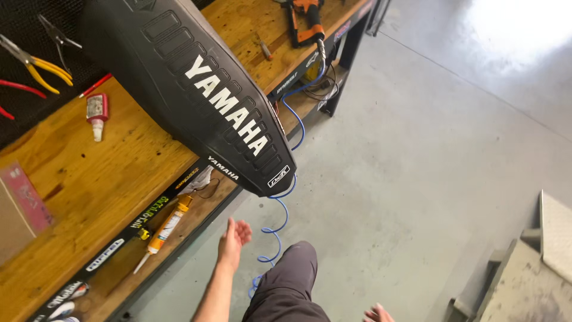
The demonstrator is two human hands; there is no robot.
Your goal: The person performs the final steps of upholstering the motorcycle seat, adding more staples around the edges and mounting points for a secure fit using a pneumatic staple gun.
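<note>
1. We have both hands empty: our left hand (233,238) hangs with fingers spread below the bench edge, our right hand (378,312) barely shows at the frame bottom, fingers loosely apart.
2. The black motorcycle seat (196,89) lies on the wooden workbench (107,173), its tip overhanging; unsupported, it could likely slide off.
3. The blue coiled hose (277,229) dangles beside our leg and may snag.

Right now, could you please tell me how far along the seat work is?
Done: the black seat lies covered on the workbench, the orange tool set down. In hand: nothing; the left hand is open beneath its tip. Left: pliers lie out.
</note>
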